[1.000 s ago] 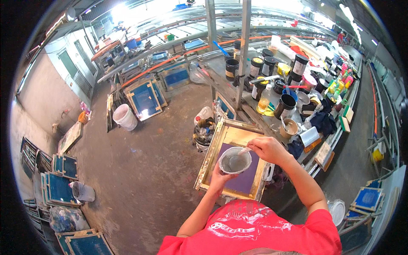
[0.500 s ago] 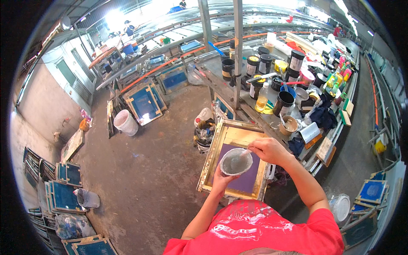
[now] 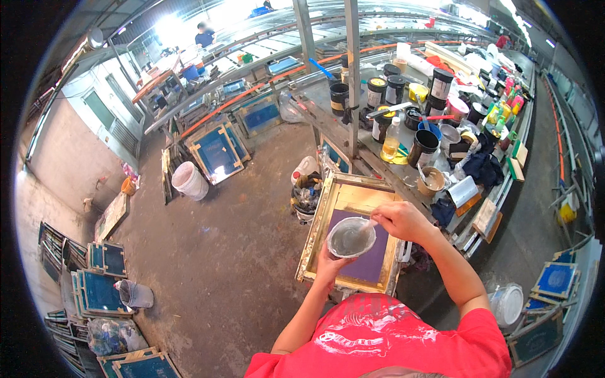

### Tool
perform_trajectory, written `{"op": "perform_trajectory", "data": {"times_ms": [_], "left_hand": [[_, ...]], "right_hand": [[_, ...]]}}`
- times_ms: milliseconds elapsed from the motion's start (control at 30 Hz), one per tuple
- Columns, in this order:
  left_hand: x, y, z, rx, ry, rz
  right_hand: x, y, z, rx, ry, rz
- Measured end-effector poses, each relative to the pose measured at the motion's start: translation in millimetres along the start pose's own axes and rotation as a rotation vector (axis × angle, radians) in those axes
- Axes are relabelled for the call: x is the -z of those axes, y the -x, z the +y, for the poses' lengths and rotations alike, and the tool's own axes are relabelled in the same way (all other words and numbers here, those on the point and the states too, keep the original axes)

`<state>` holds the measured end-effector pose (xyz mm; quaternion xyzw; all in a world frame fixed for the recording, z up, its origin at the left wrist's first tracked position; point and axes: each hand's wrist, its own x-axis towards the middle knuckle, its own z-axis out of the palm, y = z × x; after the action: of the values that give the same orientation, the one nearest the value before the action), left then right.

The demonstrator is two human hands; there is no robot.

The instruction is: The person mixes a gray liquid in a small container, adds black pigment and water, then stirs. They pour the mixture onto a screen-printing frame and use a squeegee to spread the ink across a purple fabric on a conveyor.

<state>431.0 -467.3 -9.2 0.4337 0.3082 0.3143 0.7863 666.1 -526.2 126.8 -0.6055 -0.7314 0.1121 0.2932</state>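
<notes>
A small tub of grey paste is held up in my left hand, whose fingers curve round its side. My right hand pinches a pale stirring stick that reaches down into the tub from the upper right. Below both hands lies a screen frame with yellowish borders and a purple middle. The lower part of the stick is hidden in the paste. Just behind the frame stands a bucket full of stained containers and rags.
A long bench at right carries several black ink tubs, bottles and rags. Blue screens lean near a white bucket. More screens stand along the left wall. A co-worker in dark clothing is in the background.
My hands hold the tub and stick as before; the right hand has shifted slightly right and the stick's angle differs a little. The view has shifted slightly.
</notes>
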Motion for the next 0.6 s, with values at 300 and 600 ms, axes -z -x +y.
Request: {"op": "perform_trajectory", "data": {"times_ms": [300, 600], "left_hand": [[0.6, 3.0, -6.7, -0.047, -0.053, -0.04], [1.2, 2.5, -6.7, 0.027, 0.023, -0.014]], "right_hand": [[-20.5, 2.9, -8.0, 0.05, -0.177, 0.034], [-16.3, 10.3, -10.2, -0.044, -0.135, -0.131]]}}
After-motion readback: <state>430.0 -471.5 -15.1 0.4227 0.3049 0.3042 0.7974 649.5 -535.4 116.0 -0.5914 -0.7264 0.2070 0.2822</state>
